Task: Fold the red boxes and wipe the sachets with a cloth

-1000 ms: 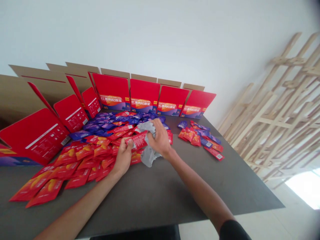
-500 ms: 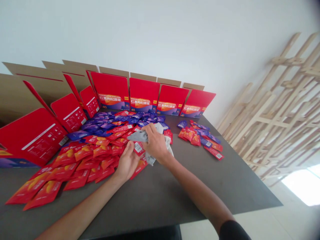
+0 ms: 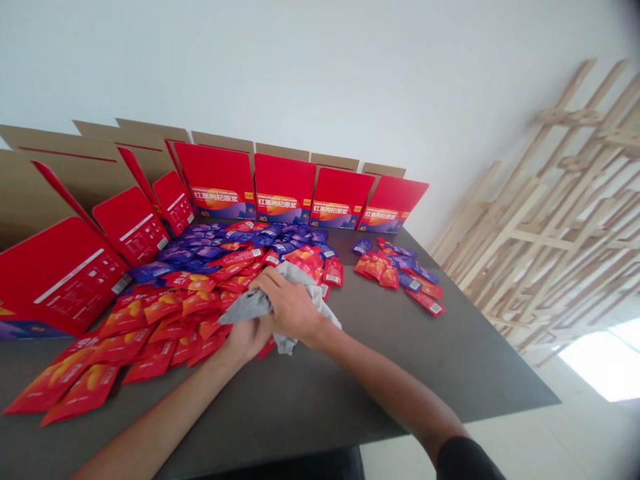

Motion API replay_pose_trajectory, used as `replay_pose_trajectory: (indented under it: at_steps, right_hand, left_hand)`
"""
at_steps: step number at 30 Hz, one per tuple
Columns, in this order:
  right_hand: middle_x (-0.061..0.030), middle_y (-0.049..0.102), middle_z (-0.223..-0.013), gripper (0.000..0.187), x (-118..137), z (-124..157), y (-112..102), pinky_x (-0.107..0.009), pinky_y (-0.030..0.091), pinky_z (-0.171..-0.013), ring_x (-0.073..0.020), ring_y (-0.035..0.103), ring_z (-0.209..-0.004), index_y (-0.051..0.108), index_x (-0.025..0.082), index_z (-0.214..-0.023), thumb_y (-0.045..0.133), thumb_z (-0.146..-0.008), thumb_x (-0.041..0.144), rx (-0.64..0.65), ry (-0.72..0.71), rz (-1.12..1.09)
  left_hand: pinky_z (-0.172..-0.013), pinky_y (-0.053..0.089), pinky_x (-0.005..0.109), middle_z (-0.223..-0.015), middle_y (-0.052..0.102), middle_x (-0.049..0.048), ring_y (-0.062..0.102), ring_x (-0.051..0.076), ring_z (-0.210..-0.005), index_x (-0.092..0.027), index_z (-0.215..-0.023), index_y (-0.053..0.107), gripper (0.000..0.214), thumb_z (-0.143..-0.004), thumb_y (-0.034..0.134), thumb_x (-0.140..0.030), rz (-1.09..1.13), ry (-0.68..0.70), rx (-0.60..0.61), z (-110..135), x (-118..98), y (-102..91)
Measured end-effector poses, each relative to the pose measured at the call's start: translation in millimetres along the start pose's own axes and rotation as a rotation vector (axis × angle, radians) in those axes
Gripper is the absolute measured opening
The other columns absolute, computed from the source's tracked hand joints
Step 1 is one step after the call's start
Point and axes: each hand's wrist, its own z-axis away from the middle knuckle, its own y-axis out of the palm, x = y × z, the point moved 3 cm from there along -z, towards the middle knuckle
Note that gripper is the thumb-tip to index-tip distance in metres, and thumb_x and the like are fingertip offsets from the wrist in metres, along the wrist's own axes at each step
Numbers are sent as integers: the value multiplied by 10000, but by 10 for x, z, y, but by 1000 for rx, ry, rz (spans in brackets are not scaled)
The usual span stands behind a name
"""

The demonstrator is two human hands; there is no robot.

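My right hand (image 3: 291, 310) grips a crumpled grey cloth (image 3: 250, 308) and lies over its middle, above the spread of sachets. My left hand (image 3: 245, 339) sits just below it, with its fingers hidden under the cloth and the right hand. Red foil sachets (image 3: 160, 307) with an orange picture fan out to the left of my hands. Purple sachets (image 3: 210, 239) lie in a layer behind them. A smaller mixed group of red and purple sachets (image 3: 395, 273) lies to the right.
Open red cartons (image 3: 217, 180) with cardboard lids stand in a row along the far and left edges of the dark grey tabletop (image 3: 400, 373). Wooden lattice frames (image 3: 550, 213) lean against the white wall on the right.
Both hands have moved left and closer together, carrying the grey cloth over the red sachets. The left hand has gone from open on the sachets to partly under the cloth.
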Motion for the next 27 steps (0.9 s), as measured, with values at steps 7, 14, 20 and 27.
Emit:
replay_pose_trajectory:
  at_steps: [7, 14, 20, 27]
  right_hand:
    - [-62, 626, -1116, 311, -468, -84, -292, -303, 516, -767, -220, 614, -1012, 578, 213, -1107, 490, -835, 90, -251, 176, 10]
    - [-45, 631, -1224, 367, -52, 36, 85, -256, 466, -635, -191, 634, -1069, 590, 240, -1173, 569, -824, 128, 6, 1, -15]
    - [-72, 628, -1135, 321, -194, 19, -127, -271, 497, -716, -205, 619, -1069, 590, 231, -1123, 530, -835, 103, -233, 57, -15]
    - [-81, 605, -1089, 248, -188, 17, -492, -284, 499, -731, -214, 608, -1046, 577, 221, -1077, 520, -863, 112, -333, -31, -78]
  left_hand:
    - [-920, 606, 325, -1105, 795, 108, 760, 200, -982, -112, -1188, 712, 345, -1073, 444, -297, -34, -209, 33, 64, 86, 254]
    - [-738, 590, 177, -1130, 787, 3, 748, 136, -934, -221, -1332, 671, 468, -995, 415, -22, -142, -193, -63, 114, 142, 3]
    - [-763, 631, 227, -939, 804, 46, 763, 153, -797, -154, -1207, 720, 396, -957, 459, 9, -152, -258, -59, 94, 95, 171]
    - [-799, 613, 190, -892, 802, 32, 764, 139, -797, -151, -977, 746, 185, -855, 717, -14, -309, -210, 33, 8, 63, 131]
